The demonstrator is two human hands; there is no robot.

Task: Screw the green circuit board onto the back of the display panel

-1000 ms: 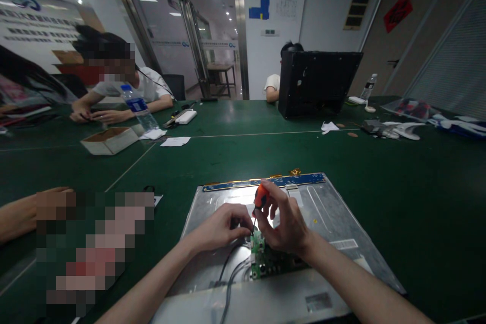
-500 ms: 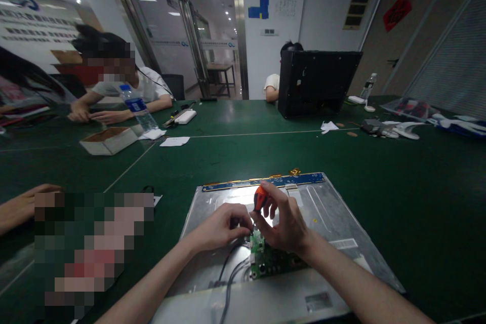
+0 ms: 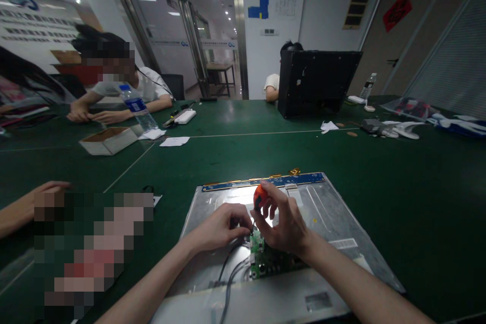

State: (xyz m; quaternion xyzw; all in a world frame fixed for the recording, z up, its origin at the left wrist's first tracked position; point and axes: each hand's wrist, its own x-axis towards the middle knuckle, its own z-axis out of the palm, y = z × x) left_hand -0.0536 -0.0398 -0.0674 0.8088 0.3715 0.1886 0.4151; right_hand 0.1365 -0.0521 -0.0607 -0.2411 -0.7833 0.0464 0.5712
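Note:
In the head view, my right hand (image 3: 286, 223) grips a small red-and-black screwdriver (image 3: 260, 195) by its handle, held nearly upright. Its thin shaft points down to the top left corner of a green circuit board (image 3: 261, 266). At that same corner, the fingertips of my left hand (image 3: 222, 227) are pinched together; what they hold, if anything, is too small to make out. The board lies on the silvery back of a display panel (image 3: 330, 217), partly hidden by my right hand and wrist. Dark cables (image 3: 228, 288) run from the board's left side toward me.
A blue circuit strip (image 3: 266, 182) lines the panel's far edge. On the green table (image 3: 220, 157) stand an open box (image 3: 110, 140), a leaning water bottle (image 3: 138, 106) and a black monitor-like casing (image 3: 319, 83). A co-worker's hand (image 3: 49, 195) is at the left; other people sit across.
The screwdriver's handle has turned a little in my right fingers, showing more red. Both my hands stay in place. The co-worker's hand at the left has shifted slightly right.

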